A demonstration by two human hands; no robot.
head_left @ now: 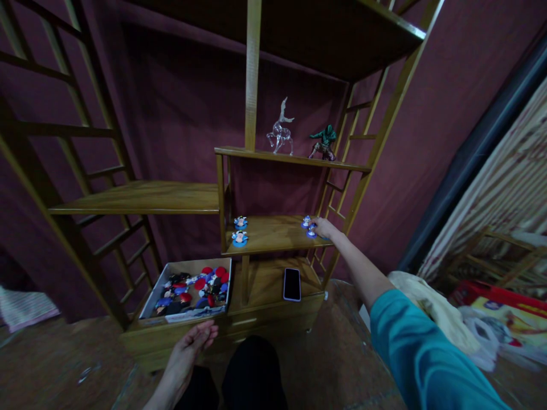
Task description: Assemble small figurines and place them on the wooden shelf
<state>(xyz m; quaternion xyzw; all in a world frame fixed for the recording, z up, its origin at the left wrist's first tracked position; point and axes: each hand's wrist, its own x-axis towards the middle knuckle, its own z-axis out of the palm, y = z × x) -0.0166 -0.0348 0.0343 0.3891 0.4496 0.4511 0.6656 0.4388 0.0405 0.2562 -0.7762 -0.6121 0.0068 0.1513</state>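
My right hand (325, 228) reaches onto the small middle shelf (273, 233), its fingers closed at a small purple-and-white figurine (311, 230) on a round base. A similar figurine (306, 221) stands just behind it. Part of a blue base shows under the hand; the rest is hidden. At the left end of this shelf stand two figurines with blue bases, a front one (240, 238) and a back one (240, 222). My left hand (194, 344) hovers before the cabinet, near the cardboard box (149, 299), fingers loosely bent and apart with nothing visible in them.
Several figurines with red, blue and black parts (200, 285) lie jumbled in the box. A phone (292, 284) rests on the lower board. Above stand a clear glass deer (281, 134) and a green-hooded figure (325, 142). Bags (474, 330) lie on the floor at right.
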